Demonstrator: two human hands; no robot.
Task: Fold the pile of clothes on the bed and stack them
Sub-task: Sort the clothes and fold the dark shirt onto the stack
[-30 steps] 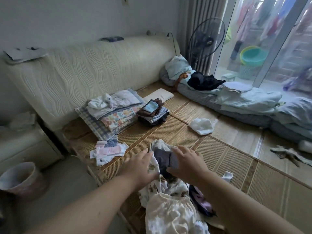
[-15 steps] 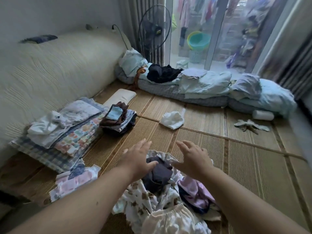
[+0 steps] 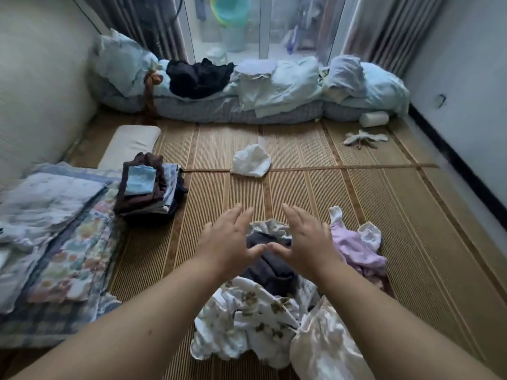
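Left hand and right hand have lifted off the dark garment, fingers spread, gripping nothing. Unfolded pile lies at 6 o'clock, folded stack at 10 o'clock. Judgement: next piece not yet picked.

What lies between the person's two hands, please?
In the head view, a dark grey garment atop the unfolded pile shows between the left hand and the right hand; neither holds it.
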